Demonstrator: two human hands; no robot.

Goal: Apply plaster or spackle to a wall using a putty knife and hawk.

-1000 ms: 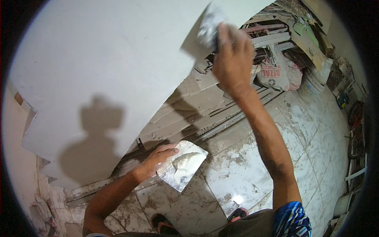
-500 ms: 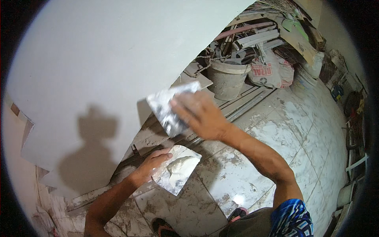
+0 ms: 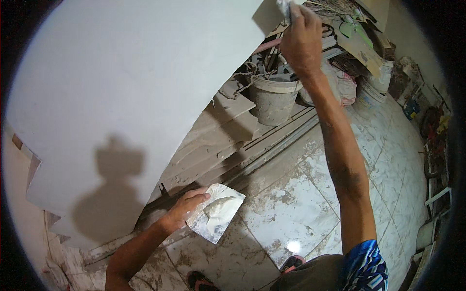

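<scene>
My left hand [image 3: 188, 206] grips one edge of a flat, square putty plate [image 3: 199, 223], its thumb on top. A mound of creamy white putty [image 3: 224, 207] lies on the plate. At the upper edge of the view, my right hand [image 3: 302, 43] is closed on a flat putty scraper [image 3: 285, 7] smeared with white. The scraper is seen nearly edge-on and is partly cut off by the frame, beside the slanting edge of a large smooth white panel [image 3: 131, 68]. Whether it touches the panel, I cannot tell.
Behind the panel's edge stands a dirty bucket [image 3: 274, 104] filled with scraps. Beside it are sacks [image 3: 345, 87] and piled boards [image 3: 364, 53]. Long metal strips [image 3: 281, 140] lie along the putty-stained tile floor [image 3: 276, 213]. Clutter lines the right wall.
My right hand has swept up and to the right with the scraper, along the panel's slanting edge. The left hand and its plate have barely shifted.
</scene>
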